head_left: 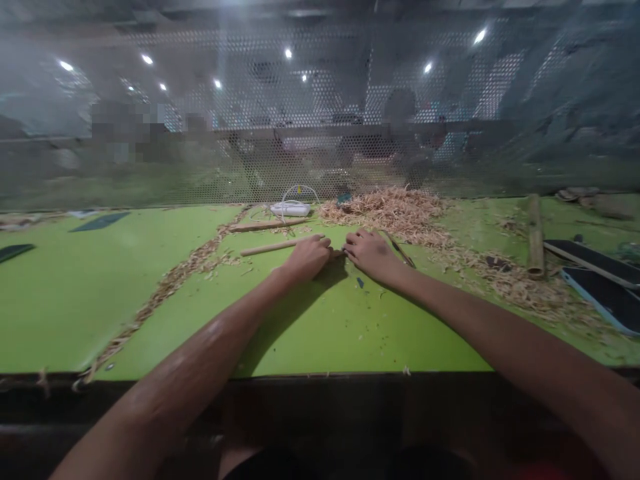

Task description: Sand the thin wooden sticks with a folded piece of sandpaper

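Left forearm [220, 343] and right forearm [480, 323] were bare to the view's edge; left hand [310, 257] and right hand [374, 257] likewise bare. Dark clothing [265, 465] showed low down, shadowed, its cut unclear.

Green surface [420, 343]: left hand [309, 259] at wooden stick [267, 249], right hand [374, 256] just beside, grip unclear; shavings pile [393, 208] behind both.

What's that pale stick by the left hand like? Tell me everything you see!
The pale stick is slim, straight and plain, and looks like wood. It lies almost crosswise, low over the green table, its left end slightly nearer the person. The left hand overlaps its right part, so I can't tell how firmly the fingers hold it.
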{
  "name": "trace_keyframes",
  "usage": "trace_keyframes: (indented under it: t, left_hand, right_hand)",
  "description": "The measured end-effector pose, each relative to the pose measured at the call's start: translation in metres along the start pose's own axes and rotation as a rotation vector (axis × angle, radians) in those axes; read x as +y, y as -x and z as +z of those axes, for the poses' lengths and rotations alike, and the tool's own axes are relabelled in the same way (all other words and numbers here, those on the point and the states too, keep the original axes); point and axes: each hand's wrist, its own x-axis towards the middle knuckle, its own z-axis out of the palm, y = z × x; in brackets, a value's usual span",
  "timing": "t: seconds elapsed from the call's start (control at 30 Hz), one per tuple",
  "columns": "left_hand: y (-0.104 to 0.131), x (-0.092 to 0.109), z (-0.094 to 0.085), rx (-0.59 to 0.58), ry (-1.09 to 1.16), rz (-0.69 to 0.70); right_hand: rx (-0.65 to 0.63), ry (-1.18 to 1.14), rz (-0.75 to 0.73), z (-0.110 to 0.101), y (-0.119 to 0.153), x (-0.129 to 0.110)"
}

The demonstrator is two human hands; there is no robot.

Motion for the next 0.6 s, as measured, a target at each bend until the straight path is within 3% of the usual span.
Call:
trace_keyframes:
  t: [0.2,0.43,0.6]
  left_hand:
    - [-0.002,-0.003,0.002,0.000,-0.002,0.028]
    - [-0.002,-0.004,0.004,0.024,-0.004,0.042]
    - [-0.004,-0.006,0.006,0.029,0.032,0.055]
  right_hand:
    - [-0.023,0.031,-0.057,-0.003,-0.002,-0.011]
    - [-0.020,0.048,0.032,-0.007,0.003,-0.008]
    - [-0.025,0.035,0.014,-0.007,-0.002,-0.020]
